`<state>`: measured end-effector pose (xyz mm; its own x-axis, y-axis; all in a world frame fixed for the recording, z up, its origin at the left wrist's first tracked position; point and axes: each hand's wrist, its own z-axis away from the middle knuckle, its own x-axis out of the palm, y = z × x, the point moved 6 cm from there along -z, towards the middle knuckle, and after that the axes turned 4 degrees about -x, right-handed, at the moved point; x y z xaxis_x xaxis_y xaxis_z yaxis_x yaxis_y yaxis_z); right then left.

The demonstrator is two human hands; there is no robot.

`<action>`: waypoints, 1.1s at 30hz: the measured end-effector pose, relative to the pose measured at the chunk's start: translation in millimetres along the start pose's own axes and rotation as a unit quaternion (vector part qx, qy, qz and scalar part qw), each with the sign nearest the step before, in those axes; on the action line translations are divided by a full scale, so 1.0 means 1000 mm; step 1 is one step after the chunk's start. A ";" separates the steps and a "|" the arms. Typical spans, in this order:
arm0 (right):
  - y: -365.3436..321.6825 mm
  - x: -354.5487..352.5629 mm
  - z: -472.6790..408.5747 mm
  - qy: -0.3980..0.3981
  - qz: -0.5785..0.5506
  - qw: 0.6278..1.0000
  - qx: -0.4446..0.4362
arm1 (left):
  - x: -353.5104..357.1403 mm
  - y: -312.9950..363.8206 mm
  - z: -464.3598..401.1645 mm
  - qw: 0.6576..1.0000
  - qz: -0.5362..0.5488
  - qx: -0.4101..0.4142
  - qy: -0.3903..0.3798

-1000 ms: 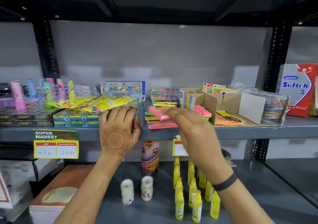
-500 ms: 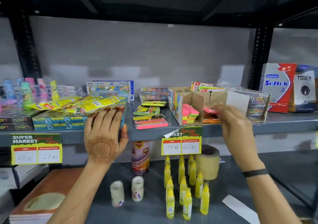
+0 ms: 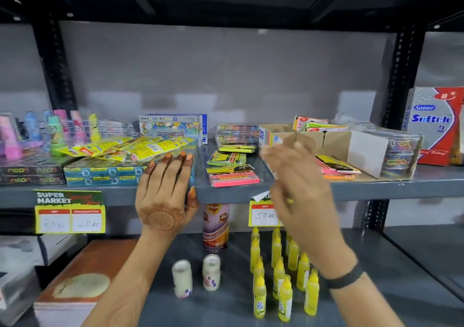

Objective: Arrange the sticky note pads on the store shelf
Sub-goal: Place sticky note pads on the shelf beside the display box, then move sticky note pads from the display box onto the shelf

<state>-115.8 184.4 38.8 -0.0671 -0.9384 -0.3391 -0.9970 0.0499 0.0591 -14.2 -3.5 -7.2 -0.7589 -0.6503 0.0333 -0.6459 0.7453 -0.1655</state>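
Sticky note pads on the grey shelf (image 3: 326, 189), with both hands.
We count three loose pads (image 3: 232, 169) beside the cardboard box (image 3: 334, 138); left hand (image 3: 164, 196) lies flat and spread on the edge, blurred right hand (image 3: 298, 183) hovers empty, fingers loose.

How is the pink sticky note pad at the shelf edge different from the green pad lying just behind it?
The pink sticky note pad lies nearest the shelf front; the green pad lies further back. The pink one looks thicker, a stack with a bright pink side; the green one looks thinner. The pink pad sits squarer to the edge; the green pad is slightly turned. Both lie flat, wrapped, under yellow-and-black labels.
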 end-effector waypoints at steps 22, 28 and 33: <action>0.011 -0.068 -0.015 0.211 0.057 0.975 -0.037 | -0.002 0.001 0.001 1.000 0.005 0.001 0.017; 0.083 -0.055 0.009 0.081 0.145 0.981 0.096 | -0.002 0.001 0.001 1.000 0.001 0.000 0.007; 0.094 -0.026 0.016 -0.075 0.111 0.988 0.082 | -0.001 0.000 0.002 1.000 0.008 -0.005 0.003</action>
<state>-208.5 219.1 38.1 -0.2770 -0.8379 -0.4702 -0.9491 0.3149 -0.0019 -13.6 -3.3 -9.0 -0.7693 -0.6378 0.0372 -0.6348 0.7567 -0.1562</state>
